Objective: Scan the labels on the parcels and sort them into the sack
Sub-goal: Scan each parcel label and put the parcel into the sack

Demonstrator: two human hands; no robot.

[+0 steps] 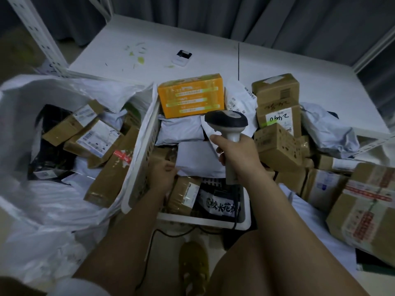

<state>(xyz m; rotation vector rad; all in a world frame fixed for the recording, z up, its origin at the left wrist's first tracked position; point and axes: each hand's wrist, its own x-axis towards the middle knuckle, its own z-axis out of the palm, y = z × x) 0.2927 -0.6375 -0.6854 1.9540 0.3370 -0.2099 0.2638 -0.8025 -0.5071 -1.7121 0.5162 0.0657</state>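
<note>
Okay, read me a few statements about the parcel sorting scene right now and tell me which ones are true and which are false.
1. The right hand holds the barcode scanner. True.
2. The orange box lies in the sack. False: it sits at the far end of the white basket.
3. The left hand reaches into the basket. True.
4. The sack is empty. False: it already holds several brown cartons and bags.
5. Brown cartons are stacked to the right of the basket. True.
</note>
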